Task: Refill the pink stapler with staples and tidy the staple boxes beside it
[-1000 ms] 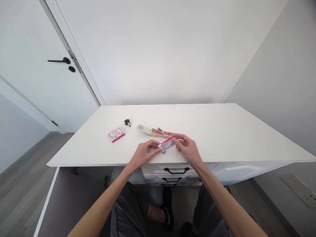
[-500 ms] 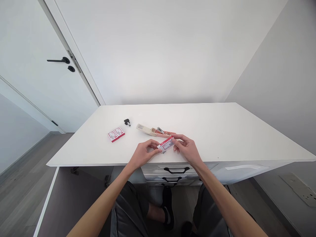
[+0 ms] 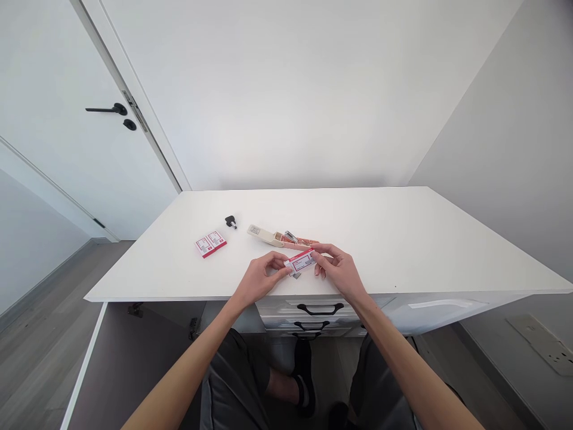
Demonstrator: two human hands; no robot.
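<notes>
A small red-and-white box (image 3: 301, 261) is held over the front part of the white tabletop. My left hand (image 3: 261, 279) pinches its left end between thumb and fingers. The right end is gripped by my right hand (image 3: 339, 270). A small grey piece (image 3: 297, 276) shows just under the box near my left fingertips; its kind is unclear. Behind my hands lies what looks like an opened stapler (image 3: 268, 236), cream on the left and pink inside, with a silver metal part (image 3: 290, 236) sticking up. My right fingers overlap its right end.
Farther left, red-and-white boxes (image 3: 210, 244) lie side by side, with a black-headed key (image 3: 231, 221) behind them. The white tabletop (image 3: 403, 239) ends at a front edge above drawers with black handles (image 3: 320, 309). A cabinet door (image 3: 85, 364) stands open at lower left.
The box has tilted slightly between my fingers, and a little more of the grey piece shows beneath it. Both hands stay nearly in place.
</notes>
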